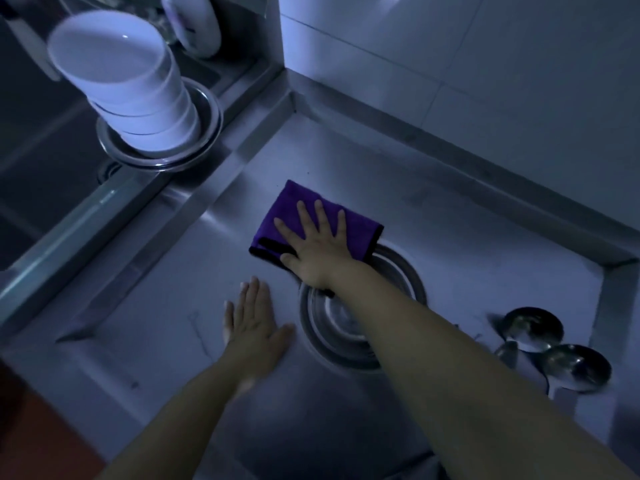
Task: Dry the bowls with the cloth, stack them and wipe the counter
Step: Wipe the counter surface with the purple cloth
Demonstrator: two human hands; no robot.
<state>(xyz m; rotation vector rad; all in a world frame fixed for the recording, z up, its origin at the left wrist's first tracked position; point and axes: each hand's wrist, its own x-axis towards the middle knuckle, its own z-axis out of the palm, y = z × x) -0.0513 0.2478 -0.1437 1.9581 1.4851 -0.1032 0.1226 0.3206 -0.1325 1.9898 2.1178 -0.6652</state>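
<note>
While the right hand, grip flat, presses the folded purple cloth on the steel table, a careless sweep could knock the round steel bowl beside it; the left hand rests flat; the stacked white bowls sit far left.

single head-worn view, looking steeply down and forward, close over steel counter, wall corner at top
</note>
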